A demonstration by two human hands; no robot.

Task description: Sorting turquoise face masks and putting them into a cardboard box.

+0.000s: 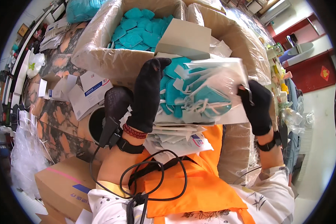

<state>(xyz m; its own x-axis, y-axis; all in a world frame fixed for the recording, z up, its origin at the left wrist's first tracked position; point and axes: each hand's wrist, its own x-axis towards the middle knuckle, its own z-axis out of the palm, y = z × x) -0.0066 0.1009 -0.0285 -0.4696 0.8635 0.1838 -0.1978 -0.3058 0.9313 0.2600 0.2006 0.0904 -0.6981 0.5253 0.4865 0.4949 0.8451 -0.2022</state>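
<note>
My left hand (143, 93), in a black glove, stands against the left side of a pile of teal folded face masks (171, 91), its fingertips bent over their edge. White elastic straps hang loose across the masks. On the right, my right hand (255, 106), also black-gloved, pinches the edge of a whitish see-through plastic pouch (227, 74), which is smeared by motion and lies over part of the masks. A thin strip shows at its fingers. Beneath the masks, on my lap, rests a stack of flat white packets (183, 143).
Beyond my hands, a plastic-lined carton (97, 56) holds many teal masks; a second lined carton (246, 48) stands beside it. A brown carton (65, 184) sits at lower left. A dark round bin (97, 125) is by my left forearm. A black cable (162, 171) loops over my orange apron.
</note>
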